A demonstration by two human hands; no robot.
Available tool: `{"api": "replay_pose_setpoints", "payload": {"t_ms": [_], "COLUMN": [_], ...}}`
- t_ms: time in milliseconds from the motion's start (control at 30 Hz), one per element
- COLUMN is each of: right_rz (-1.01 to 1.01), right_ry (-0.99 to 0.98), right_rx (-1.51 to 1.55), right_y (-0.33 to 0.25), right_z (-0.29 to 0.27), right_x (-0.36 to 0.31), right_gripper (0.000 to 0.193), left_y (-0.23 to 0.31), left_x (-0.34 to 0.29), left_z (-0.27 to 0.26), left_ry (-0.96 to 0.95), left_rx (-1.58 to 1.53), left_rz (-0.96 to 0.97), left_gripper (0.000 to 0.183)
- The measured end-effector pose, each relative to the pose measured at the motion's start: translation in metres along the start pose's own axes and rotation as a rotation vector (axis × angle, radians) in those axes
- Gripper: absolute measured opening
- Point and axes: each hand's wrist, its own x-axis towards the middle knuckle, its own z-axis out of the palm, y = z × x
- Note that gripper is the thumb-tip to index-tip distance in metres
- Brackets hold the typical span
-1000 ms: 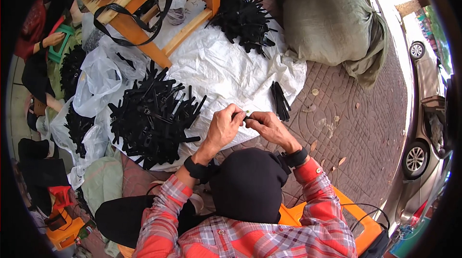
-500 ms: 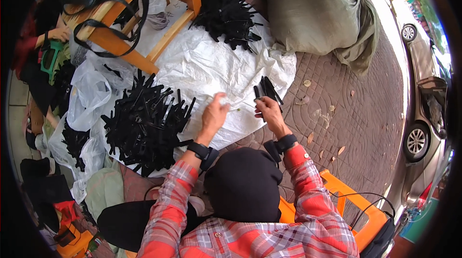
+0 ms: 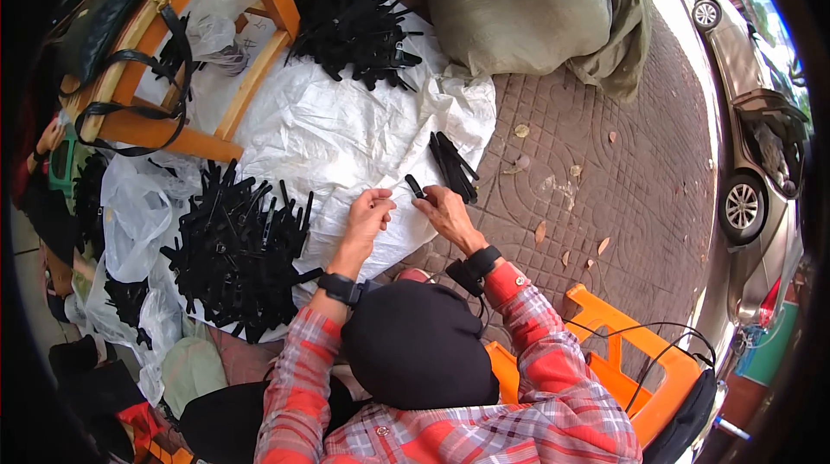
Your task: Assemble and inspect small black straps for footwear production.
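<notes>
My right hand (image 3: 447, 215) pinches one slim black strip (image 3: 413, 185), whose rounded end points away from me. Just beyond that hand, a small bunch of similar black strips (image 3: 452, 166) lies on the white sheet (image 3: 346, 131). My left hand (image 3: 368, 215) is close by on the left, its thumb and fingers pressed together; whatever may be between them is too small to make out. A large heap of black strips (image 3: 238, 256) spreads to the left of my left hand. Another heap (image 3: 350, 36) lies at the far side of the sheet.
A wooden chair (image 3: 229, 114) with a black bag (image 3: 108, 32) stands at the far left. A big grey-green sack (image 3: 519, 10) rests beyond the sheet. Clear plastic bags (image 3: 138, 213) lie left, near another person. Right are brick paving (image 3: 596, 170), an orange plastic stool (image 3: 622, 334) and parked cars.
My hands have come closer together, and the fingers of my left hand have closed. My right hand now holds a single strip apart from the small bunch. The whole view has shifted slightly.
</notes>
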Motion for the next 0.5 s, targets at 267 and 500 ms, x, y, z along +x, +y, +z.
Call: {"api": "replay_pose_setpoints", "payload": {"t_ms": [267,500], "right_rz": [-0.225,-0.144], "right_ry": [0.460,0.472], "right_rx": [-0.459,-0.384], "right_y": [0.034,0.040], "right_z": [-0.038,-0.052], "right_x": [0.056,0.057], "right_gripper": [0.022,0.015], "left_y": [0.019,0.037], "left_x": [-0.038,-0.048], "left_z": [-0.013,-0.009], "left_ry": [-0.196,-0.269], "left_rx": [-0.486,-0.463], "left_rz": [-0.109,-0.113], "left_gripper": [0.019,0.020]}}
